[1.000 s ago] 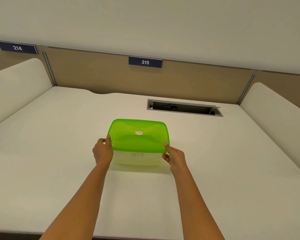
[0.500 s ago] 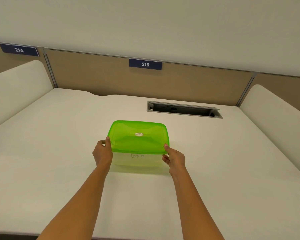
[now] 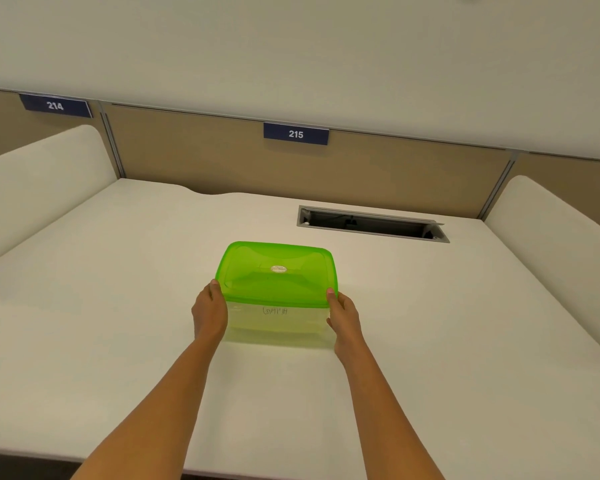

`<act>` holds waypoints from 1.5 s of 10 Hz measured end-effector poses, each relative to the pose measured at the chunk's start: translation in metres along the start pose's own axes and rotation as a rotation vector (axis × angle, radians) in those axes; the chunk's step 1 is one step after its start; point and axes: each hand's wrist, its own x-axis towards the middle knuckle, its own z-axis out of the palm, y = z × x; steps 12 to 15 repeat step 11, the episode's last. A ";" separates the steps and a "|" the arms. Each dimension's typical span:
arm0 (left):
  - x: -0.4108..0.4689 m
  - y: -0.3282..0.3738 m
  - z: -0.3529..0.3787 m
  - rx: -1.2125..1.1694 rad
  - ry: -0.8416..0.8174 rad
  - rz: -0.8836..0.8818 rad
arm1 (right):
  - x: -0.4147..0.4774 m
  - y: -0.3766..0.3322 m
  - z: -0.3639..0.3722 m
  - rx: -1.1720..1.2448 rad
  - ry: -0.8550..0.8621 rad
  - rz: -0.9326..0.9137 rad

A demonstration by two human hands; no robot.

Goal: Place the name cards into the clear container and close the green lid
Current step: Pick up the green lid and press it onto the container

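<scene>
Left hand (image 3: 210, 315) and right hand (image 3: 345, 318) each wrapped round an end of the clear container (image 3: 278, 323), thumbs on the near corners of the green lid (image 3: 274, 271), steadies it at the middle of the tabletop (image 3: 118, 306), likely to press the lid home.

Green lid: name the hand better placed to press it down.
Right, narrowly. The right hand has its thumb atop a near corner of the green lid; the left hand has its thumb against the lid's side edge. Both hold the clear container.
</scene>
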 end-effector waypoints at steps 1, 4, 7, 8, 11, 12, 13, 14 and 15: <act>-0.005 0.001 0.001 -0.024 -0.012 -0.005 | -0.003 0.001 -0.001 -0.040 -0.041 -0.026; -0.014 -0.005 -0.001 -0.056 -0.173 0.034 | -0.014 0.003 -0.009 -0.279 -0.082 -0.162; -0.022 -0.012 -0.020 -0.042 -0.349 0.102 | -0.032 0.005 -0.005 -0.311 -0.060 -0.174; -0.026 -0.017 -0.028 -0.001 -0.431 0.144 | -0.043 0.007 -0.001 -0.336 -0.035 -0.155; -0.037 -0.025 -0.045 0.082 -0.600 0.281 | -0.076 0.013 0.004 -0.461 -0.020 -0.200; -0.037 -0.025 -0.045 0.082 -0.600 0.281 | -0.076 0.013 0.004 -0.461 -0.020 -0.200; -0.037 -0.025 -0.045 0.082 -0.600 0.281 | -0.076 0.013 0.004 -0.461 -0.020 -0.200; -0.037 -0.025 -0.045 0.082 -0.600 0.281 | -0.076 0.013 0.004 -0.461 -0.020 -0.200; -0.037 -0.025 -0.045 0.082 -0.600 0.281 | -0.076 0.013 0.004 -0.461 -0.020 -0.200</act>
